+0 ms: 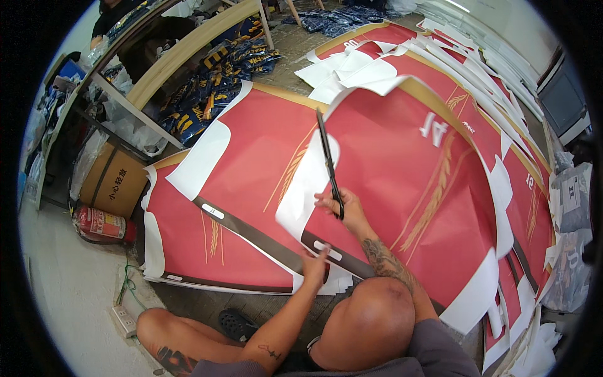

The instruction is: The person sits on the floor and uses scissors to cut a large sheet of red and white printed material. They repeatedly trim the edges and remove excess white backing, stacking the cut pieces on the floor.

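Note:
My right hand (348, 212) is closed around the handles of long black scissors (328, 154), their blades pointing away from me. They pass in front of the white margin of a large red printed sheet (402, 163) with gold wheat ears, a tan border and a white number. This sheet is lifted and curled at its far edge. My left hand (314, 267) pinches its near left corner, by the dark brown band. Beneath lies another red sheet (251, 157) of the same print, on a stack of more. I cannot tell whether the blades touch the paper.
More red sheets and white offcuts (352, 69) spread to the far right. At left stand a fire extinguisher (103, 225), a cardboard box (112, 179) and a power socket (124, 320). A wooden-edged rack (182, 56) rises beside a heap of navy and yellow bagged garments (207, 94).

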